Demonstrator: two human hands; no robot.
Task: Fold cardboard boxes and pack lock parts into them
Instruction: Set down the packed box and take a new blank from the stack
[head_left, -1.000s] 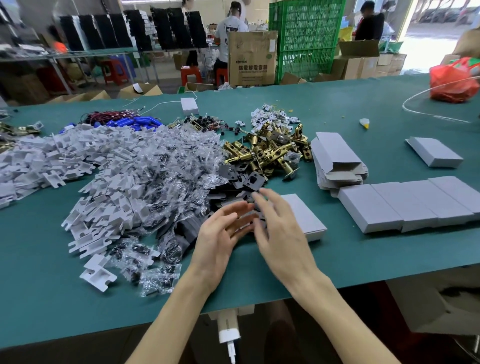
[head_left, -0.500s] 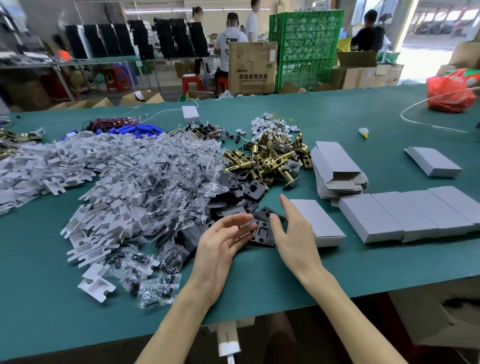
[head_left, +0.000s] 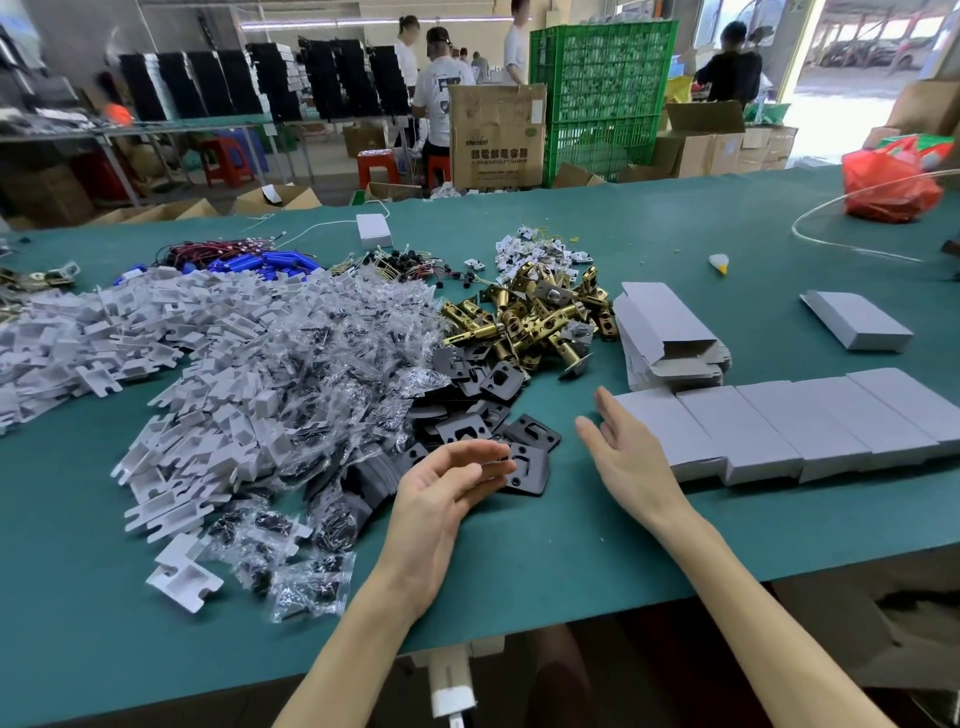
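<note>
Hovering empty with relaxed fingers: left hand (head_left: 441, 488), right hand (head_left: 628, 462); four boxes (head_left: 779, 426) rowed, fifth box (head_left: 857, 322) apart.

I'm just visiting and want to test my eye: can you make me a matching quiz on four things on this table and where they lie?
1 brass latches
2 red bag
3 flat box blanks
4 black plates

A far right of the table
B by the left hand
C behind the closed boxes
D middle, behind the black plates

Pairs: 1-D, 2-A, 3-C, 4-B
</note>
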